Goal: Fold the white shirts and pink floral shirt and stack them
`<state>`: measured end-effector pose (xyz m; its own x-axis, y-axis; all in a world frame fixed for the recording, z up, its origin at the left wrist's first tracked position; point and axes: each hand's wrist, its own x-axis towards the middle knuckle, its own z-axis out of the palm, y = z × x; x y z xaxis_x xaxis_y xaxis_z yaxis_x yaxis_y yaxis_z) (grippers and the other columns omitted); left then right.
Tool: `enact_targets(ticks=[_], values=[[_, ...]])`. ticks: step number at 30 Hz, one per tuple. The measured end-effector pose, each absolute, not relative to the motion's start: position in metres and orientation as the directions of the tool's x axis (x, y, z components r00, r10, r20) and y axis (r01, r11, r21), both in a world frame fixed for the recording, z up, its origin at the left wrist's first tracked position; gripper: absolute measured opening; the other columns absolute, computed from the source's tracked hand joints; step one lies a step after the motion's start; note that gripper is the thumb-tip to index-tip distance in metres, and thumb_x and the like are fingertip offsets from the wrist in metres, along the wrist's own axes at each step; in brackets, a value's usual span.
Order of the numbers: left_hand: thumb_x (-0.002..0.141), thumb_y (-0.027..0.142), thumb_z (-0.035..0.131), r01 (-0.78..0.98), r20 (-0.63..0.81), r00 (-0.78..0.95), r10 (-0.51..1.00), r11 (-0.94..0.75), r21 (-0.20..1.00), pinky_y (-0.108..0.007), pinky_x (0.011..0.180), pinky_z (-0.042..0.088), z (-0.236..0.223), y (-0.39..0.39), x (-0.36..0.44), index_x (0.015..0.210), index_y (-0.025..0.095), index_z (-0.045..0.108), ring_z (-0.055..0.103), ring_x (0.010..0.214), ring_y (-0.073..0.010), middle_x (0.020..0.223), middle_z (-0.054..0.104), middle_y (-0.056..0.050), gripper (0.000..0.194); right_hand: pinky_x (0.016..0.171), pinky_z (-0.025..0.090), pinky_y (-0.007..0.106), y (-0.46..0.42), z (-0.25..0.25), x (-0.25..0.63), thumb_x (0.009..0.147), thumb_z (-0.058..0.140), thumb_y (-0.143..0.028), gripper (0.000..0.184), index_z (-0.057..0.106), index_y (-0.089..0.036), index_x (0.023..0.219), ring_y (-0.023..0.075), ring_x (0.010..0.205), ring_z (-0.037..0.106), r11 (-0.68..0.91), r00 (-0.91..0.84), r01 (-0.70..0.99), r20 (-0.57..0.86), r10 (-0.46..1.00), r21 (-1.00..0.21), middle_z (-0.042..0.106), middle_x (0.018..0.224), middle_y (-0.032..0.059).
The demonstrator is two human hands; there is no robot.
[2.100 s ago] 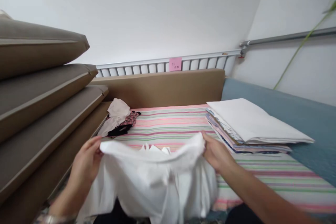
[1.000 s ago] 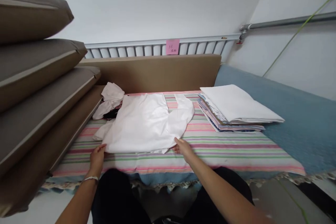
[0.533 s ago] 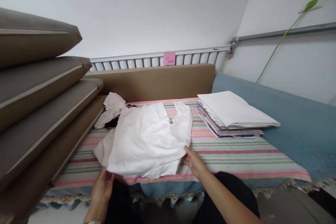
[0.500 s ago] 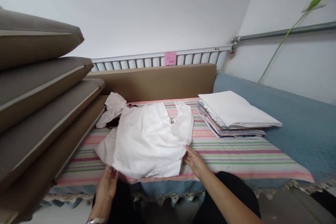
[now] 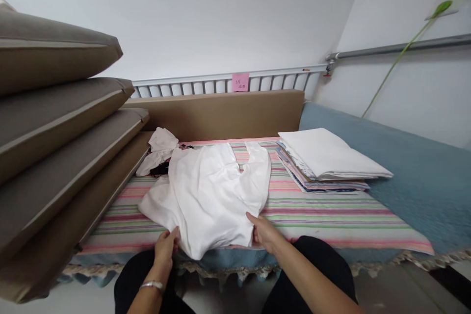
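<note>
A white shirt [image 5: 213, 196] lies spread on a striped cloth, wrinkled, with its near edge hanging a little over the front of the seat. My left hand [image 5: 165, 248] pinches the shirt's lower left edge between thumb and fingers. At the lower right edge my right hand [image 5: 263, 230] grips the fabric, its thumb on top and the other fingers partly hidden beneath. Right of the shirt stands a stack of folded clothes [image 5: 331, 157], a white piece on top. Crumpled white clothing [image 5: 162, 142] and something dark lie behind the shirt's left side.
Thick brown-grey cushions [image 5: 66, 132] are piled at the left. A long brown cushion [image 5: 221, 115] leans at the back before a white radiator [image 5: 184, 88] bearing a pink note [image 5: 240, 82]. The striped cloth [image 5: 312, 221] covers the blue seat, and a blue backrest [image 5: 412, 167] bounds the right side.
My left hand has moved right and slightly up, closing on the shirt's edge, which is now gathered inward. My right hand has shifted left and down along the shirt's right edge.
</note>
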<state>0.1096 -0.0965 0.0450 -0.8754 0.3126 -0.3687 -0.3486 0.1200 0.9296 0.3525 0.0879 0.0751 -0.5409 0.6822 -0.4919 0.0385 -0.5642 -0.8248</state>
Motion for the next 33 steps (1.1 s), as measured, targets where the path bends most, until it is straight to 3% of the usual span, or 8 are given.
enact_targets(ticks=[3,9,12,15,19,28,31,33], values=[[0.061,0.021,0.068,-0.421,-0.394,-0.856,0.334,-0.009,0.907,-0.021,0.039,0.038,0.057,-0.095,0.095,0.063,0.017,0.047,0.047,0.038,-0.0091,0.048,0.052,0.005,0.021,0.057,0.052,0.032,0.089,0.088,0.370,0.083,0.054,-0.044,0.031,0.054,-0.017,0.099,0.0178,0.059,0.064,-0.599,-0.522,0.069,-0.541,0.660,-0.798,0.069,0.079,0.0081],[0.077,0.016,0.055,-0.484,-0.350,-0.842,0.411,-0.290,0.826,-0.023,0.061,0.050,0.091,-0.096,0.071,0.073,0.019,0.053,0.060,0.060,-0.0090,0.068,0.062,0.004,0.005,0.051,0.047,0.023,0.094,0.088,0.394,0.084,0.052,-0.048,0.032,0.053,-0.016,0.087,0.0121,0.051,0.059,-0.631,-0.428,0.023,-0.578,0.695,-0.776,0.064,0.065,0.0043],[0.083,0.019,0.051,-0.531,-0.377,-0.818,0.434,-0.322,0.784,-0.025,0.065,0.052,0.089,-0.096,0.085,0.081,0.018,0.058,0.063,0.068,-0.0118,0.077,0.067,-0.001,0.008,0.053,0.049,0.025,0.096,0.077,0.390,0.083,0.052,-0.050,0.035,0.053,-0.016,0.090,0.0135,0.052,0.060,-0.585,-0.384,0.169,-0.599,0.703,-0.794,0.064,0.066,0.0038],[0.079,0.025,0.058,-0.614,-0.437,-0.733,0.522,-0.228,0.756,-0.030,0.077,0.053,0.071,-0.094,0.123,0.093,0.014,0.062,0.065,0.087,-0.0181,0.095,0.068,-0.009,0.017,0.055,0.050,0.028,0.093,0.064,0.388,0.081,0.054,-0.051,0.039,0.052,-0.016,0.096,0.0149,0.054,0.061,-0.499,-0.348,0.328,-0.594,0.725,-0.802,0.065,0.069,0.0045],[0.064,0.018,0.074,-0.556,-0.373,-0.686,0.625,-0.119,0.823,-0.029,0.085,0.050,0.049,-0.089,0.165,0.104,0.016,0.061,0.060,0.105,-0.0217,0.109,0.066,-0.011,0.042,0.065,0.050,0.027,0.086,0.054,0.395,0.073,0.064,-0.047,0.043,0.054,-0.018,0.102,0.0138,0.065,0.064,-0.417,-0.481,0.269,-0.496,0.723,-0.868,0.068,0.080,0.0044],[0.059,0.030,0.077,-0.465,-0.473,-0.772,0.425,0.130,0.876,-0.033,0.056,0.052,0.047,-0.097,0.140,0.091,0.013,0.060,0.064,0.062,-0.0223,0.072,0.065,-0.007,0.040,0.053,0.046,0.021,0.087,0.063,0.400,0.077,0.059,-0.035,0.020,0.057,-0.017,0.085,0.0108,0.051,0.059,-0.448,-0.478,0.276,-0.526,0.703,-0.850,0.065,0.064,0.0014],[0.058,0.040,0.076,-0.421,-0.519,-0.728,0.448,0.305,0.854,-0.034,0.049,0.050,0.046,-0.115,0.119,0.090,0.013,0.057,0.056,0.046,-0.0195,0.052,0.054,0.001,0.046,0.045,0.042,0.020,0.090,0.071,0.410,0.077,0.057,-0.035,0.021,0.057,-0.016,0.069,0.0126,0.045,0.058,-0.325,-0.490,0.517,-0.585,0.646,-0.792,0.061,0.053,0.0026],[0.056,0.044,0.074,-0.310,-0.464,-0.769,0.440,0.378,0.872,-0.036,0.047,0.049,0.047,-0.124,0.103,0.101,0.014,0.053,0.057,0.047,-0.0209,0.060,0.057,0.000,0.057,0.040,0.038,0.020,0.096,0.076,0.414,0.076,0.057,-0.032,0.027,0.054,-0.016,0.055,0.0141,0.039,0.055,-0.159,-0.444,0.695,-0.593,0.672,-0.701,0.058,0.045,0.0036]])
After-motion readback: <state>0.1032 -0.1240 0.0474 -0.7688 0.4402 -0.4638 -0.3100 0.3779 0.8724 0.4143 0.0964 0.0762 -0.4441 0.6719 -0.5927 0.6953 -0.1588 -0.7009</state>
